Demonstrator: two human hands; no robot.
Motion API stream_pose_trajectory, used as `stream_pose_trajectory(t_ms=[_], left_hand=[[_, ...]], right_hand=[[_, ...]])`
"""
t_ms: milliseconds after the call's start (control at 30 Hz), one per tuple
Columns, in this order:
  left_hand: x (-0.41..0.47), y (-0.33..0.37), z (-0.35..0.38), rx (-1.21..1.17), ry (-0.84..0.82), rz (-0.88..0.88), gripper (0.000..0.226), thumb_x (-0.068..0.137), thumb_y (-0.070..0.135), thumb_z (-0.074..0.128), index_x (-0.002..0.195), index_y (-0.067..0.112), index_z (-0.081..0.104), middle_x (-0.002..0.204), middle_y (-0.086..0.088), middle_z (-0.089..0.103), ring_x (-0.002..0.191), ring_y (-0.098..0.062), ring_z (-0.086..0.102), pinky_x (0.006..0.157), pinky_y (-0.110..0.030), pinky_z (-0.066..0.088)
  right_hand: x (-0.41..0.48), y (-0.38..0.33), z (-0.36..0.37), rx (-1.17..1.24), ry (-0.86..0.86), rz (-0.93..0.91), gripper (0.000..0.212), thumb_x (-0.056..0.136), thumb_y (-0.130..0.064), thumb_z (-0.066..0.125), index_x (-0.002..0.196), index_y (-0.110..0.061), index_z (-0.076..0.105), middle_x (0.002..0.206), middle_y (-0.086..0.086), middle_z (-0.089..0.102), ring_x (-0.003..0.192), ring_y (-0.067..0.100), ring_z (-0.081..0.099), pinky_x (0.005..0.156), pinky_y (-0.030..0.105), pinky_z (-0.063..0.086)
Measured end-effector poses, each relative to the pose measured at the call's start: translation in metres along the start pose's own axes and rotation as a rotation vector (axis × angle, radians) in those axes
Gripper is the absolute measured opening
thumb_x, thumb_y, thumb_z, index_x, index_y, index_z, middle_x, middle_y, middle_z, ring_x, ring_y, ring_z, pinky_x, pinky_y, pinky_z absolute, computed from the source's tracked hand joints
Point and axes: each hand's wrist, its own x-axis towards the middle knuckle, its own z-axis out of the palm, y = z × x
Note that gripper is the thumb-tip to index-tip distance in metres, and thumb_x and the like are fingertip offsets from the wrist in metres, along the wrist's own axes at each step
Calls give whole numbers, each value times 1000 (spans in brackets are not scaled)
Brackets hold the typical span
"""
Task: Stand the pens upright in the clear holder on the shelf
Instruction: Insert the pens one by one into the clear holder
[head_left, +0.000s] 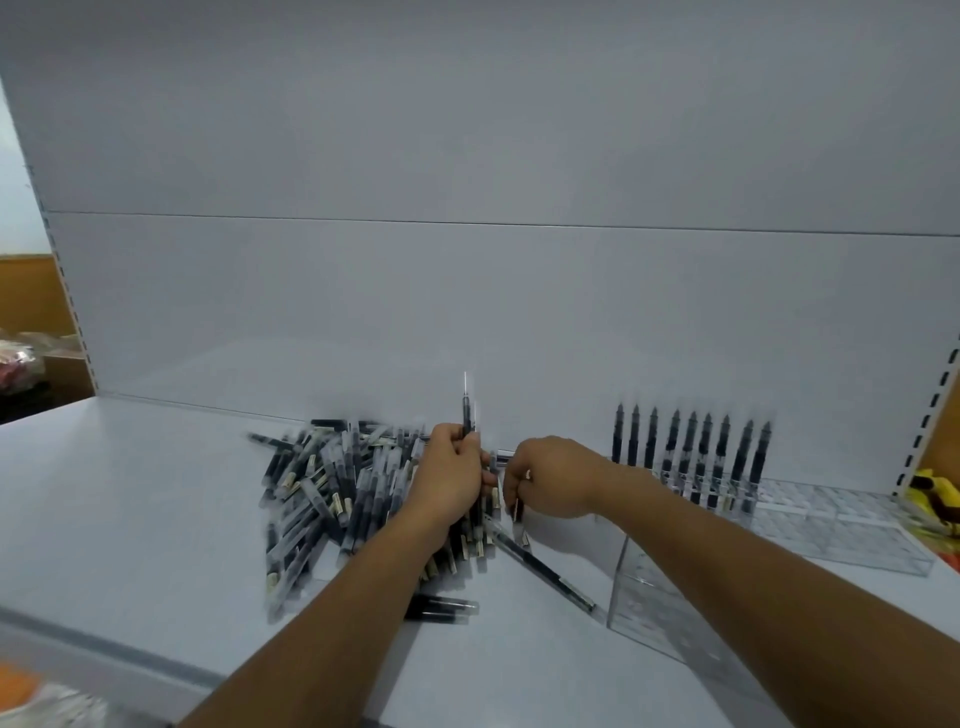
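Left hand (451, 470) grips upright pens (466, 410) over the pile (332, 483); right hand (553, 478), right of pile, pinches one pen (518, 514).

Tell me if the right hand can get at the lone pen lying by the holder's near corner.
Probably yes: the lone pen lies uncovered just below the right hand, though its fingers seem to pinch another pen.

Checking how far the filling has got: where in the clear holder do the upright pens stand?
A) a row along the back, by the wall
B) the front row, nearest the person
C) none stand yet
A: the upright pens form one row along the far edge of the clear holder, by the back wall; its nearer cells look empty.
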Motion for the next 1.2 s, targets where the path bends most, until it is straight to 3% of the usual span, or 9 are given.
stream_pose_trajectory(t_ms=[133,200,267,400,533,667,767,1000,1200], left_hand=[[-1,3,-1,-21,-10,8,15,104,23,38,113,14,45,90,-3,61,67,-11,59,62,-23,52],[-2,6,1,-39,-8,34,17,104,24,38,116,14,45,91,-3,62,67,-11,58,57,-17,50],[-3,11,3,-53,-1,70,18,104,25,39,118,16,44,93,-1,63,67,-9,58,53,-13,49],[-5,19,10,-96,3,141,20,103,27,39,120,18,46,92,1,64,61,-4,56,53,-13,48],[-6,25,25,-177,4,206,20,103,25,40,116,14,50,82,3,61,54,-3,49,49,-15,42],[-9,26,48,-240,-48,237,15,103,22,40,108,14,52,77,5,59,52,-3,45,47,-15,39],[-12,26,67,-265,-130,254,13,103,19,40,105,13,51,76,3,59,51,-4,45,48,-18,39],[-28,35,111,-245,-430,263,14,104,20,39,105,16,53,78,3,61,59,-10,49,56,-24,44],[-33,64,142,-209,-413,251,14,103,21,41,103,18,54,75,5,61,57,-8,50,53,-21,44]], right_hand=[[-1,4,-4,107,142,31,19,92,-32,61,97,-15,70,100,0,64,87,17,58,77,30,46],[-1,6,-6,172,219,36,12,91,-20,62,101,-17,69,110,2,59,88,16,56,78,27,44],[-3,7,-10,257,268,43,20,89,-7,60,103,-20,66,117,3,54,93,19,59,83,31,49],[-13,6,-21,372,344,25,25,89,-6,60,101,-27,55,124,-4,44,89,21,63,81,38,54],[-32,14,-36,503,441,41,29,91,-11,64,109,-27,48,114,-10,51,81,9,61,73,25,52],[-61,37,-49,618,507,101,42,89,-9,68,117,-27,44,108,-10,57,84,16,66,78,38,59],[-91,61,-57,665,571,137,46,88,-9,69,124,-28,46,108,-5,60,89,19,67,81,39,59],[-147,125,-61,844,835,273,17,94,-8,61,109,-15,60,99,4,64,82,12,70,85,37,58],[-140,156,-64,886,907,365,9,93,-15,65,100,-16,60,102,15,67,100,27,65,90,42,54]])
